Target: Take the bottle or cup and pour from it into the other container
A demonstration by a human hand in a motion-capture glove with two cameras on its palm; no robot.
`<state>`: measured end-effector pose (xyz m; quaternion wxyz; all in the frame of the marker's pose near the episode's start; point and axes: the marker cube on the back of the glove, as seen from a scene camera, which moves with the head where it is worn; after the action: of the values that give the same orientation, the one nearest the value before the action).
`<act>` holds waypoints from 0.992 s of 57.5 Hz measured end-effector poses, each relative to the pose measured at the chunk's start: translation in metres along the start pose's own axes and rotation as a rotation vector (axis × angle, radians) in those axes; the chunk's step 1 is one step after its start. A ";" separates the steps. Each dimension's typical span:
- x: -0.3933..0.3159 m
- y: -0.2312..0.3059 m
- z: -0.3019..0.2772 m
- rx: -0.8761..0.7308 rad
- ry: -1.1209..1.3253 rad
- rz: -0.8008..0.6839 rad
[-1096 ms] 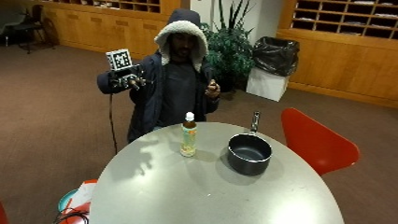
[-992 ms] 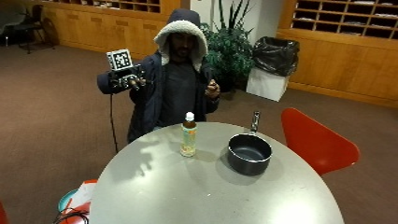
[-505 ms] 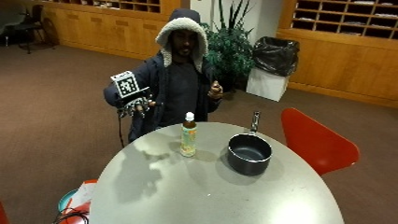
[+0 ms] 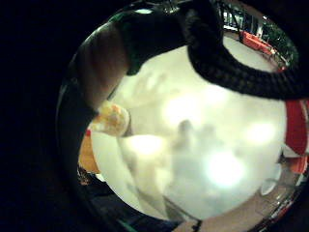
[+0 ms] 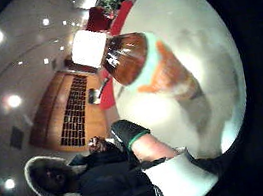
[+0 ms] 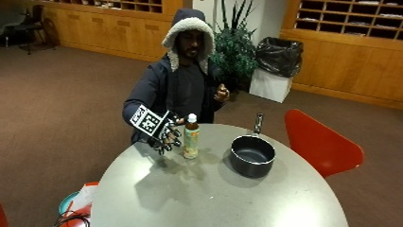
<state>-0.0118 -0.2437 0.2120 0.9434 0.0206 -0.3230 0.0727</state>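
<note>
My gloved hand [image 6: 165, 137] hangs just beside the bottle [image 6: 191, 137], on the side away from the pot [image 6: 252, 155]. The fingers are spread and a little bent, and hold nothing yet; I see no contact with the bottle. The bottle stands upright on the counter [image 6: 207, 198], white cap on, near the edge closest to me, with the pot a short way off, its handle pointing away from the bottle. In the thumb-side palm view the bottle [image 5: 151, 64] fills much of the frame, so my palm already faces it closely.

The step now, as I judge it, is to take hold of the bottle. I would close round its labelled middle, thumb on one side and fingers on the other, and keep it upright as I lift, since a grip near the neck could let the bottom swing. The cap looks to be on, so it must come off before any pouring. My bare hand [image 6: 220, 93] is raised at my chest, free for that.
</note>
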 end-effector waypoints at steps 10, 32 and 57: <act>-0.008 -0.019 0.037 0.023 -0.213 -0.023; -0.021 -0.039 0.073 0.212 -0.522 -0.074; -0.046 -0.052 0.046 0.347 -0.579 -0.169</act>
<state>-0.0675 -0.3048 0.2204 0.7979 0.2269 -0.5571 0.0394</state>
